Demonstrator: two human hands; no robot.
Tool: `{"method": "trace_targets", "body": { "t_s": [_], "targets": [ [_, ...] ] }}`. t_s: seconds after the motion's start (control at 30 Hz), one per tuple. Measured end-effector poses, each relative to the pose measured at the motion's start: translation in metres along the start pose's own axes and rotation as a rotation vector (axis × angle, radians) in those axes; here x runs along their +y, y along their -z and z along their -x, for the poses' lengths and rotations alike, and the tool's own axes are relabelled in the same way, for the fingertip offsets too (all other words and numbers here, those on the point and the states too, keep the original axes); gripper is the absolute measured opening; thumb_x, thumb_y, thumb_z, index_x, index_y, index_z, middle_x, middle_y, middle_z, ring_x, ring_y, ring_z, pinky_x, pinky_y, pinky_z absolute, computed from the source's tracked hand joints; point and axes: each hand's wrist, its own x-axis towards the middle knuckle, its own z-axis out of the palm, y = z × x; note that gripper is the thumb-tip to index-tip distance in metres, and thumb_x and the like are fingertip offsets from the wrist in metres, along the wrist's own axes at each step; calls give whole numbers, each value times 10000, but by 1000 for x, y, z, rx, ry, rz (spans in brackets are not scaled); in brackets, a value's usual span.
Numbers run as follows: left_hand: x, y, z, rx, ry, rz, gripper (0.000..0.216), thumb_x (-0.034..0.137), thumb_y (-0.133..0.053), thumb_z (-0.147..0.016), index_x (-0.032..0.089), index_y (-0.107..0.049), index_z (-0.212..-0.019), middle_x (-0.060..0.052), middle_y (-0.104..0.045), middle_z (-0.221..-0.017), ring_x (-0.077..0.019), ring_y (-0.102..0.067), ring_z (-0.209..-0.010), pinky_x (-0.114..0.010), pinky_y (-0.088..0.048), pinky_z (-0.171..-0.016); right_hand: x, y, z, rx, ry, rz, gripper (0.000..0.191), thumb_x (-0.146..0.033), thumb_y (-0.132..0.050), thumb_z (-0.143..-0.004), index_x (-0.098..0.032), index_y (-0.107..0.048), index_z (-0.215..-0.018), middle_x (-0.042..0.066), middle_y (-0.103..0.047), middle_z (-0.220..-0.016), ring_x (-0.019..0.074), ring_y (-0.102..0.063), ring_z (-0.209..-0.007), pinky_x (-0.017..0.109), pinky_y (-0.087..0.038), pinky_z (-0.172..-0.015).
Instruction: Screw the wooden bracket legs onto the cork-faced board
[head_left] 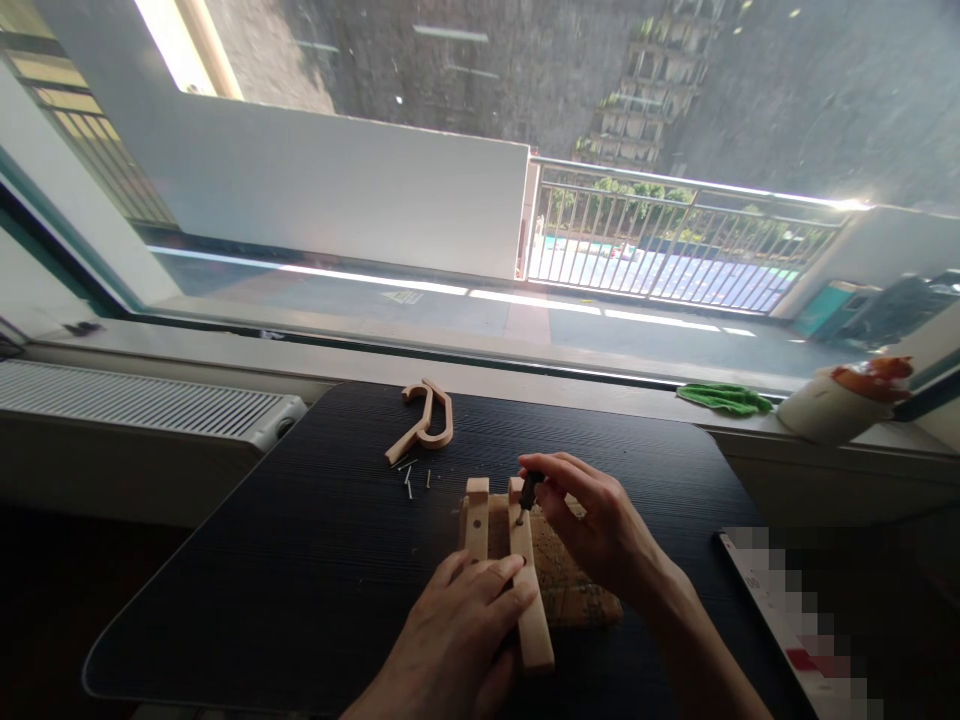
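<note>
My right hand (589, 510) pinches the dark handle of a short screwdriver (531, 490). The tool leans a little, its tip against the right wooden bar (534, 630) near a hole. My left hand (474, 620) lies over the lower part of the bars, its fingers gripping the right one and hiding part of the left wooden bar (477, 515), which has a dark round hole. Beneath both bars is a brown patterned block or pad (574, 575). Whether a screw sits under the tip is too small to tell.
On the black table (300, 560), several screws (409, 478) lie near curved wooden hook pieces (442, 425). A green cloth (724, 398) and a white pot (832, 405) stand on the windowsill. A radiator (150, 400) is at left; a partly blurred flat object (765, 590) is at right.
</note>
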Motion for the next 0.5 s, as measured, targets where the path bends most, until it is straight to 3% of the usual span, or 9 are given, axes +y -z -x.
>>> {"method": "trace_targets", "body": {
  "t_s": [0.33, 0.5],
  "targets": [
    [5, 9, -3, -79, 28, 8, 552, 134, -527, -697, 311, -520, -1219, -24, -526, -1344, -246, -511, -1191, -490, -328, -1028, 1, 2, 0, 18, -29, 51, 233, -265, -571, -868, -235, -616, -1095, 9, -599, -812, 125, -561, -699, 261, -471, -683],
    [6, 9, -3, -69, 36, -1, 545, 124, -524, -693, 306, -530, -1207, -24, -530, -1339, -246, -513, -1188, -485, -329, -1029, 1, 0, 0, 52, -37, 40, 206, -245, -588, -853, -230, -610, -1057, 5, -607, -831, 120, -559, -698, 260, -468, -690]
  ]
}}
